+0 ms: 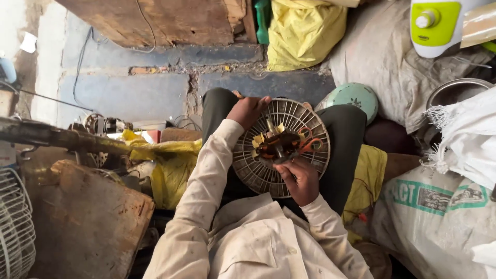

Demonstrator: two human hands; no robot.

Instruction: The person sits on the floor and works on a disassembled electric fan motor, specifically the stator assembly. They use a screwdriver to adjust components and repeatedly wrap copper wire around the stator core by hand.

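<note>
A round grey fan grille [297, 120] rests on my lap, tilted slightly. At its centre sits a motor stator [279, 144] with copper windings, yellow insulation paper and orange wires. My left hand [248, 110] grips the grille's far left rim. My right hand [299, 178] is at the near side, with fingers pinching at the motor's lower edge. Both arms wear cream sleeves.
A rusty metal plate [88, 222] and a white wire fan guard [14, 227] lie at left. A yellow cloth [165, 160] sits beside my knee. Woven sacks [439, 217] crowd the right, with a teal fan housing [354, 97] and a green-and-white appliance [436, 23] behind.
</note>
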